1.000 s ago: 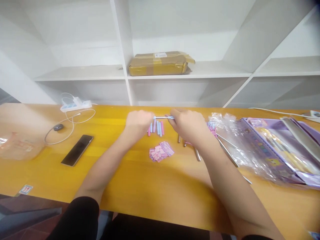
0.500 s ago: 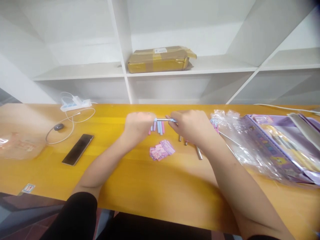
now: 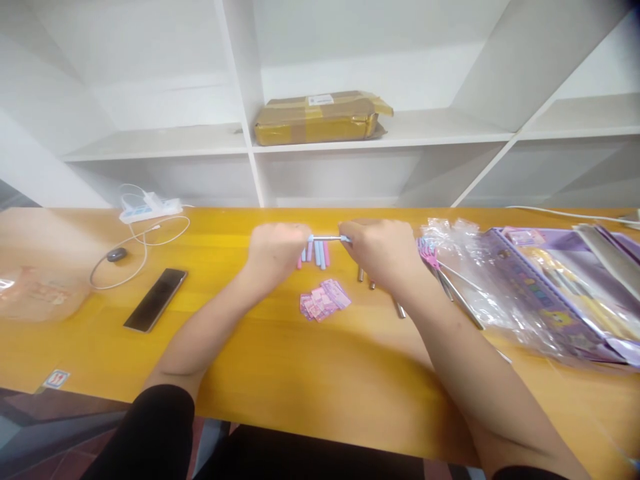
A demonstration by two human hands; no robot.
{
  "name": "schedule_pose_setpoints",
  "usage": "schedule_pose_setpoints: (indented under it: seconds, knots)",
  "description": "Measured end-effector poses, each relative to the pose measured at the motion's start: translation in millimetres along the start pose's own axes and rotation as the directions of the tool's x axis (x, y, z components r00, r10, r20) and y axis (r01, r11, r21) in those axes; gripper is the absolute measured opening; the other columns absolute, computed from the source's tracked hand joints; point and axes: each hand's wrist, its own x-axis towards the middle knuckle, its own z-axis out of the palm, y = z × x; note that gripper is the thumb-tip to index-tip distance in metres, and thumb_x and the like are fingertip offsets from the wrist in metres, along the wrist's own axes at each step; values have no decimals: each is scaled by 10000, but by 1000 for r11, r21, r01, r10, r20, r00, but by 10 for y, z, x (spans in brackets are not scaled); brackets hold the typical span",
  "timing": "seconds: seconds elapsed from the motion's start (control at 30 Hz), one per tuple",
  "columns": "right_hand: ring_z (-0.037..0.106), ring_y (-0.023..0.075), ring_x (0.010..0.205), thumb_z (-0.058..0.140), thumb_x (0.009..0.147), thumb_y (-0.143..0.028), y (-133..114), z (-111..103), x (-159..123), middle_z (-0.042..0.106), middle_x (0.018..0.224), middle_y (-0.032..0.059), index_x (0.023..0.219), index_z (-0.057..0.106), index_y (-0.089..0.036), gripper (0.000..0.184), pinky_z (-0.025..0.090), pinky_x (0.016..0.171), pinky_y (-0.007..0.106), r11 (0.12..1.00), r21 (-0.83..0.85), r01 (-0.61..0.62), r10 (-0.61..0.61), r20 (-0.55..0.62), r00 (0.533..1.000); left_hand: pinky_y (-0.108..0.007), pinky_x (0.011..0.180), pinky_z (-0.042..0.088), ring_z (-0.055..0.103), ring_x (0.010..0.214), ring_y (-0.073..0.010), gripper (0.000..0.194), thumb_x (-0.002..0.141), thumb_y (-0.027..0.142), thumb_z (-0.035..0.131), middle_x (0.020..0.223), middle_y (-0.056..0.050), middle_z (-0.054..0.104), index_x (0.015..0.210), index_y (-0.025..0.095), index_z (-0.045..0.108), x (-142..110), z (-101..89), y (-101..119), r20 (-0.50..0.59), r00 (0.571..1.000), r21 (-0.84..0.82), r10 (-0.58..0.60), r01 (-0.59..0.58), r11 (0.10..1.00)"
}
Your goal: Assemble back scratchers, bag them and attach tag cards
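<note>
In front of me, a thin metal rod with light blue ends spans the gap between my fists. My left hand is closed around its left end, and my right hand grips the other end; the fingers mostly face away. Behind and below the rod lie several pink, lilac and light blue handle-like tubes. A small pile of pink printed cards rests nearer to me. Beyond my right wrist are pink claw-shaped heads on metal shafts, like back scratchers. Metal tube ends poke out beside my right forearm.
At the right, clear plastic bags lie against a purple box with papers and yellow packs inside. A phone, a white power strip with cable and an orange bag are left. A taped parcel sits on the shelf.
My right hand has turned slightly and its fingers have closed in around the rod's light blue end. More of the claw-shaped heads and shafts shows beside it. My left hand stays put.
</note>
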Motion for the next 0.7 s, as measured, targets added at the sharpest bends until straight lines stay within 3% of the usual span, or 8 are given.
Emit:
schedule_pose_setpoints:
  seconds: [0.27, 0.37, 0.43, 0.5, 0.57, 0.63, 0.7]
  knots:
    - [156, 123, 582, 476, 896, -119, -58, 9, 18, 563, 660, 34, 807, 660, -170, 210, 122, 639, 313, 997, -30, -73, 74, 21, 997, -335, 552, 247, 595, 592, -231, 181, 900, 172, 647, 647, -105, 645, 722, 184, 677, -26, -14, 43, -11, 1000, 9, -26, 26, 1000]
    - [159, 130, 604, 483, 879, -126, 113, 42, 62, 561, 667, 39, 782, 638, -172, 189, 132, 643, 310, 996, -29, -86, 86, 4, 996, -331, 578, 289, 625, 642, -227, 154, 881, 125, 624, 717, -103, 707, 787, 193, 725, 108, -42, -14, 120, 987, 34, -106, 102, 994]
    - [224, 131, 628, 514, 853, -132, 405, 51, 106, 591, 710, 43, 760, 613, -177, 143, 154, 645, 304, 991, -30, -127, 126, -53, 991, -331, 615, 309, 650, 713, -239, 199, 911, 118, 583, 797, -107, 749, 852, 199, 756, 210, -125, -222, 190, 953, 109, -236, 219, 970]
    - [321, 127, 666, 548, 840, -142, 835, 19, 145, 611, 749, 49, 729, 577, -179, 120, 196, 657, 295, 980, -12, -197, 192, -177, 965, -348, 651, 296, 644, 795, -260, 286, 961, 103, 495, 885, -129, 757, 909, 185, 764, 247, -269, -586, 112, 922, 211, -372, 344, 915]
    - [356, 131, 669, 539, 899, -164, 1337, -52, 164, 563, 694, 67, 668, 522, -181, 232, 236, 671, 306, 953, -8, -304, 293, -247, 924, -348, 675, 272, 571, 811, -235, 266, 950, 81, 482, 857, -112, 703, 886, 170, 724, 189, -442, -1028, -7, 893, 275, -450, 434, 858]
    - [320, 133, 616, 521, 976, -209, 1814, -129, 145, 421, 564, 53, 553, 435, -198, 431, 270, 677, 339, 882, 13, -471, 454, -285, 844, -335, 679, 234, 431, 784, -200, 200, 923, 81, 502, 772, -57, 562, 797, 185, 617, 70, -589, -1425, -157, 889, 277, -429, 457, 845]
    - [240, 129, 573, 562, 970, -207, 2189, -170, 79, 268, 476, 26, 458, 338, -215, 559, 277, 676, 380, 785, -1, -619, 593, -287, 752, -338, 659, 199, 312, 729, -190, 251, 897, 93, 523, 685, -26, 368, 679, 197, 453, -42, -671, -1686, -194, 873, 237, -448, 485, 842]
